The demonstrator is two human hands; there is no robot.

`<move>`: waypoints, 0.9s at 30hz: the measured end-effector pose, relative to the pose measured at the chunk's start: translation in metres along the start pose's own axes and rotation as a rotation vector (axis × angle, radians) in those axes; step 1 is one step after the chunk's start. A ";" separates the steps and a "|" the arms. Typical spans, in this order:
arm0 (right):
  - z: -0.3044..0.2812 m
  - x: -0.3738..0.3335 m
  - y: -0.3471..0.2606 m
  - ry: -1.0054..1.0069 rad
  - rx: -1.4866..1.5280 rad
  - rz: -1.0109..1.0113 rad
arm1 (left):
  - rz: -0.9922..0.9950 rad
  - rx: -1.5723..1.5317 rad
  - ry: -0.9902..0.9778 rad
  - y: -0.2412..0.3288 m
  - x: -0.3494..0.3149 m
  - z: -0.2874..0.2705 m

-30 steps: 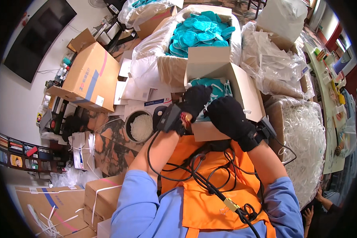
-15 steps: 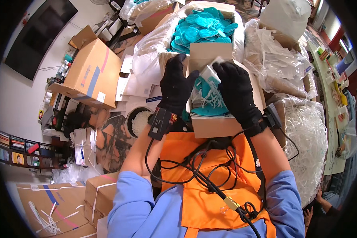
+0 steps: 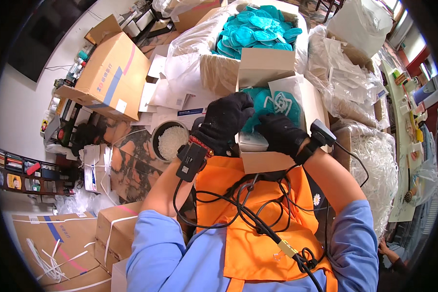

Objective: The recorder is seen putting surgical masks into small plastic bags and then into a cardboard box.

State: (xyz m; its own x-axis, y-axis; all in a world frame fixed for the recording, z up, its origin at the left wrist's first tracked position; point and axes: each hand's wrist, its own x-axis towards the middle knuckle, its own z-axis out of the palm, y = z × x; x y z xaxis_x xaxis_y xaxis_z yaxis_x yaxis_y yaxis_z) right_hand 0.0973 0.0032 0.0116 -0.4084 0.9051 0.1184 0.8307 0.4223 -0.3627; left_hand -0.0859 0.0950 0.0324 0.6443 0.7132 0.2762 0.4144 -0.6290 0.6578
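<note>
Right in front of me is an open cardboard box (image 3: 270,164) with its far flap raised. Inside it lie teal face masks (image 3: 281,103) with white straps, seemingly in clear plastic. My left hand (image 3: 224,121), in a black glove, is over the box's left side with its fingers curled closed. In a matching glove, my right hand (image 3: 282,135) is low inside the box, fingers bent in toward the left hand. Whatever the fingertips of either hand pinch is hidden by the gloves. Pale package edges (image 3: 253,141) show below the hands.
Beyond the box stands a plastic-lined carton (image 3: 219,73) heaped with teal masks (image 3: 260,29). Clear bags (image 3: 348,73) and a carton of white straps (image 3: 372,165) are on the right. At left are a bucket of white bits (image 3: 173,142) and a large carton (image 3: 107,80).
Both hands have come down and nearer to me in the box. The loose straps and clear film edge seen between them have given way to masks lying flat with straps on top.
</note>
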 end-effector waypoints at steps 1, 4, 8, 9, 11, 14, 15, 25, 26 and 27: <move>-0.006 0.002 -0.007 -0.036 0.074 0.042 | -0.010 -0.010 -0.011 -0.001 -0.001 0.001; -0.012 0.006 -0.009 -0.102 0.117 0.207 | 0.016 0.033 -0.053 0.000 -0.001 -0.002; 0.015 0.000 0.032 -0.053 -0.162 0.350 | 0.110 0.008 0.000 -0.012 -0.001 0.003; 0.014 -0.003 0.036 -0.034 -0.142 0.351 | 0.139 0.006 0.036 -0.018 -0.003 0.006; 0.001 -0.004 0.030 0.044 -0.078 0.364 | 0.123 -0.009 0.042 -0.024 -0.006 0.007; -0.010 -0.013 0.024 0.199 0.065 0.374 | -0.011 -0.097 -0.069 -0.019 -0.002 0.005; -0.009 -0.017 0.029 0.237 0.122 0.347 | -0.065 -0.154 -0.113 -0.015 0.003 0.003; -0.005 -0.013 0.014 0.301 0.692 0.299 | 0.256 -0.116 0.039 -0.007 0.015 0.045; -0.010 -0.011 0.004 0.338 0.564 0.324 | 0.236 -0.111 0.063 -0.005 0.014 0.046; -0.018 -0.010 -0.008 0.375 0.436 0.348 | 0.223 -0.106 0.085 -0.003 0.015 0.048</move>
State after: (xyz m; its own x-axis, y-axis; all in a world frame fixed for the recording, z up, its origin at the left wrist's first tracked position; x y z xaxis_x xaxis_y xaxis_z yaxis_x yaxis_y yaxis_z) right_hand 0.1010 -0.0085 0.0299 0.0796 0.9741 0.2117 0.6289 0.1157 -0.7688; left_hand -0.0467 0.0927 0.0010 0.6544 0.5865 0.4774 0.1956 -0.7411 0.6423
